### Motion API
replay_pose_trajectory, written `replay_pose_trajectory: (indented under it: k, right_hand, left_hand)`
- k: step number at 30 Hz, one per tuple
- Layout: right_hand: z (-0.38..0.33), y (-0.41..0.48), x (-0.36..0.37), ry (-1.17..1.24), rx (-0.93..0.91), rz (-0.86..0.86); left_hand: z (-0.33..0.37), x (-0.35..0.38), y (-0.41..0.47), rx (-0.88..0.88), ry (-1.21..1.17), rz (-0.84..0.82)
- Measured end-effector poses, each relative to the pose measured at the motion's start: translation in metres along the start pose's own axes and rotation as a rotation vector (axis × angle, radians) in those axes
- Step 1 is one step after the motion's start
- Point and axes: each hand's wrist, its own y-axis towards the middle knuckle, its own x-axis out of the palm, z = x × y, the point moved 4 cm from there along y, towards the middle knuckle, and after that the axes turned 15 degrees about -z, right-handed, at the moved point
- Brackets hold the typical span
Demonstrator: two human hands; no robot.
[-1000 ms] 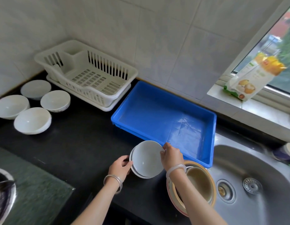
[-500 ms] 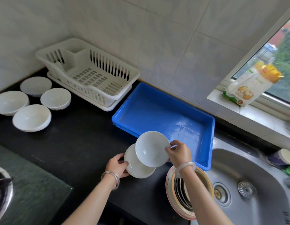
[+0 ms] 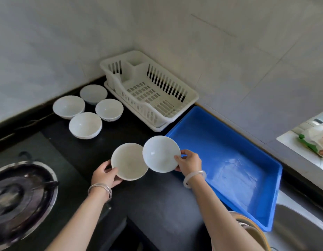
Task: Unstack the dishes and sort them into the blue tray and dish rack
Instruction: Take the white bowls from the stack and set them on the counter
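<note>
My left hand (image 3: 104, 175) grips the near rim of a white bowl (image 3: 129, 163) held above the black counter. My right hand (image 3: 188, 162) pinches the right rim of a second white bowl (image 3: 160, 153), which overlaps the first bowl's right edge and hangs just left of the blue tray (image 3: 229, 153). The blue tray has nothing in it. Behind it to the left stands the white dish rack (image 3: 149, 91), also with nothing inside. Several more white bowls (image 3: 85, 125) sit on the counter left of the rack.
A stove burner with a dark pan (image 3: 21, 194) takes up the lower left. A tan pot (image 3: 254, 230) sits at the sink's edge by my right forearm. A food packet (image 3: 314, 142) lies on the window sill at right. Tiled walls close the corner.
The two bowls have come apart from one stack: each hand now holds one, side by side. Both hands and my view have shifted left, away from the sink.
</note>
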Motion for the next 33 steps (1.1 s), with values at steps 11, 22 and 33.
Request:
replay_pose_trajectory:
  k: [11, 22, 33]
  right_hand:
    - [-0.037, 0.074, 0.089, 0.159, 0.131, -0.137]
    - [-0.037, 0.111, 0.122, 0.228, 0.214, -0.154]
    - [-0.038, 0.136, 0.141, 0.395, 0.232, -0.228]
  left_hand:
    - [0.021, -0.059, 0.028, 0.027, -0.255, 0.191]
    - [0.021, -0.068, 0.041, 0.007, -0.368, 0.233]
    - [0.019, -0.058, 0.049, 0.030, -0.432, 0.237]
